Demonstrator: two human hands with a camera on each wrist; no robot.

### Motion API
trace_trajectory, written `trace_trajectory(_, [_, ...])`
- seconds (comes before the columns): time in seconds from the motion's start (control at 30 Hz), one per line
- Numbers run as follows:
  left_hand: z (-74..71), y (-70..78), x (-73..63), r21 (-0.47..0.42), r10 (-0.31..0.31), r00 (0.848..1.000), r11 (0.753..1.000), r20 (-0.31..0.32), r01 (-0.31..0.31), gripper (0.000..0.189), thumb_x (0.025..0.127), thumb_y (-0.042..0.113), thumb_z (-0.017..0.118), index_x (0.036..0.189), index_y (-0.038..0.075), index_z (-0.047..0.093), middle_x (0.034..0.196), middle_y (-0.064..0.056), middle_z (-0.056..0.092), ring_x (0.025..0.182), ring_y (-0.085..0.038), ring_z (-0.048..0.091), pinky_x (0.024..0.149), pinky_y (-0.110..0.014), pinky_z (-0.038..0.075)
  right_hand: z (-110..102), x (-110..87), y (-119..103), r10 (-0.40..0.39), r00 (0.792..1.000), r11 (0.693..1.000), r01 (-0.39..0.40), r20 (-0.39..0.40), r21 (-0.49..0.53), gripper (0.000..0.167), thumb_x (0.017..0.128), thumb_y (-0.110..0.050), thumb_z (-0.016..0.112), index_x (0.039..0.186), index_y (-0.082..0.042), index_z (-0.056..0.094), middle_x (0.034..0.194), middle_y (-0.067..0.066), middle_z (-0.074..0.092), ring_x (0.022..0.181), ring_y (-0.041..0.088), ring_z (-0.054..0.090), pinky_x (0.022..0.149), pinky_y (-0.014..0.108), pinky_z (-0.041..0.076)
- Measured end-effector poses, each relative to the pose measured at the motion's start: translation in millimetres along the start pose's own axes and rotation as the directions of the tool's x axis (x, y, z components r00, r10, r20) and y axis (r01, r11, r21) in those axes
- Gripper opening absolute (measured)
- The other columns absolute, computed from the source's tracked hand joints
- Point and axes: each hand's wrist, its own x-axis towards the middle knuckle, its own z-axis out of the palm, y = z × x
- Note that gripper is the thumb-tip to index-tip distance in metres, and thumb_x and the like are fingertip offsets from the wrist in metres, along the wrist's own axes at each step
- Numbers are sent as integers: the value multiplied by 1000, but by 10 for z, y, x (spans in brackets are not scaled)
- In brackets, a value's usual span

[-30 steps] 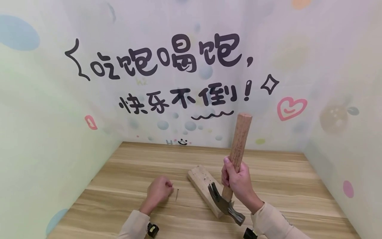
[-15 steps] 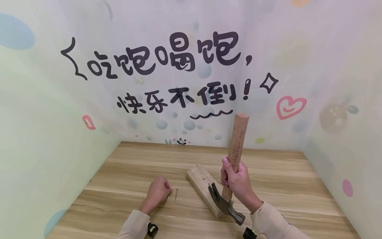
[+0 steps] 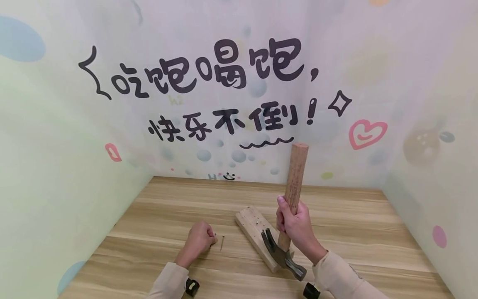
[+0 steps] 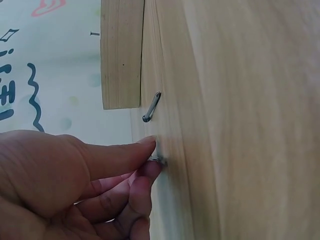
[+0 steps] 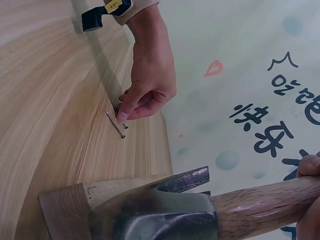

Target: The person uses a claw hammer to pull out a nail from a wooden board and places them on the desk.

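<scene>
My left hand point(image 3: 199, 240) is low at the table, thumb and forefinger pinching a nail point(image 4: 158, 160) that mostly hides behind the fingertips. A second nail point(image 3: 222, 243) lies loose on the tabletop just right of these fingers. My right hand point(image 3: 296, 222) grips a claw hammer point(image 3: 297, 174) by its wooden handle near the head. The handle points up and the steel head point(image 3: 284, 259) hangs down over a wooden block point(image 3: 253, 228), covering part of it in the head view. Small dark spots and a shiny nail head or two show on the block's top.
The wood-grain table point(image 3: 168, 199) is bounded by printed walls point(image 3: 239, 25) at the back and both sides. The block lies slantwise, right of the loose nail. Black wrist cameras point(image 3: 192, 286) sit by both cuffs.
The left fingers have drawn in slightly over the nail beside them. The hammer handle's top has tipped a little to the left; the block and loose nail stay put.
</scene>
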Motion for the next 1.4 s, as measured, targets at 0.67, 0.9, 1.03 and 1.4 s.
trace_trajectory(0.67, [417,531,553,-39,70,997,997,33,-69,46,103,27,53,128,-11,56,121,-29,62,114,-43,59,98,-53,48,163,316,139,199,978,976,-193,58,-103,37,100,-39,58,91,-4,50,56,4,47,41,11,43,38,25,38])
trace_trajectory(0.9, [610,560,626,-10,95,995,995,38,-94,47,106,30,46,127,-10,57,121,-30,61,115,-46,55,98,-55,45,269,416,182,292,954,953,-285,68,-100,35,100,-38,58,100,-4,51,54,2,45,39,11,41,38,24,35])
trace_trajectory(1.03, [632,572,630,26,116,993,993,34,-116,45,106,31,45,125,-8,58,116,-27,62,109,-43,57,92,-54,47,296,472,196,315,947,944,-306,58,-126,40,98,-44,59,97,-5,50,55,1,45,40,12,41,38,25,36])
trace_trajectory(1.4, [666,653,629,53,185,982,981,27,-186,37,105,29,47,115,-2,64,100,-18,64,96,-35,60,81,-48,49,289,664,290,346,937,912,-322,53,-252,39,99,-46,55,96,-8,50,52,-2,43,38,12,42,38,25,38])
